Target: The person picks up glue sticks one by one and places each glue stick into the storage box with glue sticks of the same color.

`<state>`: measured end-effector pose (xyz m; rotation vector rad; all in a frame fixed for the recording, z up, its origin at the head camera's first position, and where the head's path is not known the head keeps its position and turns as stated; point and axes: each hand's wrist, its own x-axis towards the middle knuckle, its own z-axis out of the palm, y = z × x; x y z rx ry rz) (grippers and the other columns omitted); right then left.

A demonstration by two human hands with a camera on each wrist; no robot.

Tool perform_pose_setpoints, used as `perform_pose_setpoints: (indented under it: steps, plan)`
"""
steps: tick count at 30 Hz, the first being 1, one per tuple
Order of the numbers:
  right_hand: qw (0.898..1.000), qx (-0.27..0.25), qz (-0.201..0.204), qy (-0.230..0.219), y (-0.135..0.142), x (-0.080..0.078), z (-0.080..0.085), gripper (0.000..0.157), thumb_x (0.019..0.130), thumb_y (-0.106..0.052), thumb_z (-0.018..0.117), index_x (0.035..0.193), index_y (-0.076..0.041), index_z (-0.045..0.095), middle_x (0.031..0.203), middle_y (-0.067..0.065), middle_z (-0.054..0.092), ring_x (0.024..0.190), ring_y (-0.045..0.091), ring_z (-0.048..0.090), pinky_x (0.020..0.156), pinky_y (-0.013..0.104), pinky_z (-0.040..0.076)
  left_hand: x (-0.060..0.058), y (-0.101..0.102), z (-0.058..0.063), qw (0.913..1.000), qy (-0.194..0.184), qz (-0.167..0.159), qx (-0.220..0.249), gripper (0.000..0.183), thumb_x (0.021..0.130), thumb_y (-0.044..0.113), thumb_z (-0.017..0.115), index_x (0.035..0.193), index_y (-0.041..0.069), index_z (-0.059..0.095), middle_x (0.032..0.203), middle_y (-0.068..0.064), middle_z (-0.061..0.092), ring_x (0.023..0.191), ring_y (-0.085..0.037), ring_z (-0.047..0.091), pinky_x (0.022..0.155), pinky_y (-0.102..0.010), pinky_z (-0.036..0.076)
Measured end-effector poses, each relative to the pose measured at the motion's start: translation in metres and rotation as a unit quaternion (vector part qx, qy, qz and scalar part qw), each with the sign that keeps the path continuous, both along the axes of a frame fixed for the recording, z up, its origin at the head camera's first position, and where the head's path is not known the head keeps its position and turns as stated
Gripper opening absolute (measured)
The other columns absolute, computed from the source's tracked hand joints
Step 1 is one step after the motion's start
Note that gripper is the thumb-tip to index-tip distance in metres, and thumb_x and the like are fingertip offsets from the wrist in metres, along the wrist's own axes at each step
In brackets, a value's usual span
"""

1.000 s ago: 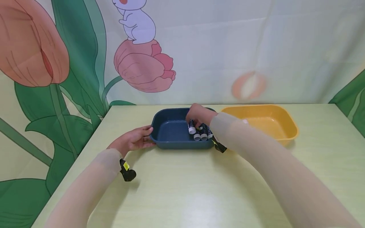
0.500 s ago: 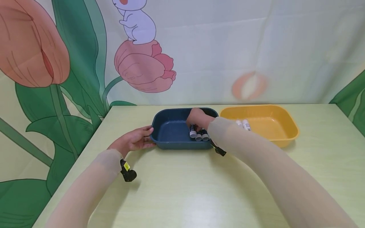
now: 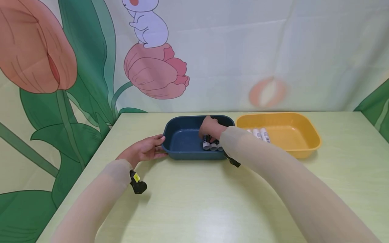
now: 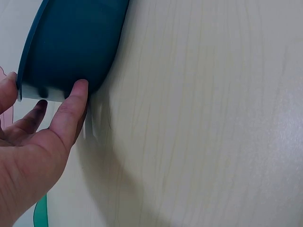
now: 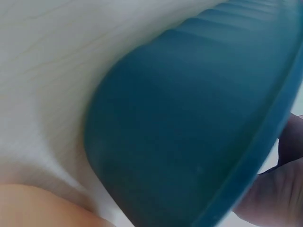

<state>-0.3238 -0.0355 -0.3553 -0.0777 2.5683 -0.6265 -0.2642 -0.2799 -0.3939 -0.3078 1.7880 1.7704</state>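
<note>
In the head view my left hand [image 3: 146,149] holds the left end of a dark blue plastic basin [image 3: 185,155]. Its thumb lies on the rim and its fingers rest against the outer wall, as the left wrist view also shows. My right hand [image 3: 209,127] reaches into the basin's right half. It pinches a small dark tube [image 3: 206,145] with a whitish end, low at the left of a row of similar tubes [image 3: 213,147]. The hand and sleeve hide part of this row. In the right wrist view, the basin's wall [image 5: 180,113] covers the fingers' work.
A yellow basin [image 3: 299,135] stands to the right of the blue one, close beside it. Several white tubes [image 3: 265,135] lie in its left part, partly behind my right sleeve. Behind the pale table [image 3: 194,192] hangs a printed cloth [image 3: 218,67].
My right hand has lowered the dark tube toward the basin's floor, beside the others. The right forearm shifted slightly, showing more white tubes in the yellow basin. My left hand kept its hold.
</note>
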Motion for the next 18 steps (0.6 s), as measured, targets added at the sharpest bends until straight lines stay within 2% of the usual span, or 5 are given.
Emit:
perform_pose_setpoints:
  steps: [3,5,10,14,18]
  plan:
    - [1.0,0.016,0.005,0.0,-0.002,-0.001,-0.003,0.087,0.096,-0.014,0.069,0.159,0.008,0.014,0.164,0.028,0.021,0.13,0.038,0.049,0.073,0.027,0.062,0.0,0.0,0.0,1.0,0.003,-0.004,0.003,0.064,0.112,0.028,0.036,0.166,0.014,0.006,0.156,-0.014,0.034,0.128,-0.021,0.048,0.125,-0.048,0.031]
    - [0.998,0.049,0.029,0.008,-0.004,-0.004,-0.005,0.076,0.096,-0.016,0.069,0.155,0.009,0.028,0.163,0.025,0.026,0.137,0.039,0.045,0.096,0.033,0.059,-0.001,0.0,-0.001,1.0,0.002,-0.004,0.004,0.064,0.112,0.028,0.036,0.166,0.014,0.006,0.152,-0.012,0.037,0.125,-0.019,0.049,0.125,-0.048,0.031]
    - [0.987,0.123,0.094,0.033,-0.005,-0.011,-0.009,0.044,0.096,-0.021,0.071,0.133,0.001,0.064,0.15,0.013,0.053,0.107,0.023,0.069,0.127,0.041,0.031,-0.002,0.0,-0.001,1.0,0.0,0.001,0.002,0.062,0.112,0.028,0.035,0.166,0.015,0.008,0.151,-0.013,0.037,0.125,-0.02,0.049,0.125,-0.048,0.033]
    - [0.998,0.037,0.052,-0.001,0.003,-0.009,-0.006,0.039,0.096,-0.022,0.072,0.129,-0.001,0.065,0.123,0.011,0.062,0.078,0.018,0.063,0.106,0.035,0.055,-0.001,0.0,-0.002,1.0,-0.006,0.006,0.001,0.062,0.112,0.028,0.035,0.167,0.016,0.008,0.156,-0.014,0.033,0.13,-0.022,0.046,0.124,-0.048,0.033]
    - [0.997,-0.065,0.027,-0.03,0.018,-0.003,0.01,0.035,0.1,-0.025,0.067,0.128,-0.004,0.064,0.102,0.005,0.053,0.078,0.017,0.054,0.077,0.031,0.062,0.0,0.0,-0.002,0.9999,-0.01,0.006,-0.003,0.062,0.112,0.028,0.035,0.167,0.016,0.008,0.157,-0.014,0.033,0.129,-0.022,0.046,0.124,-0.047,0.033]
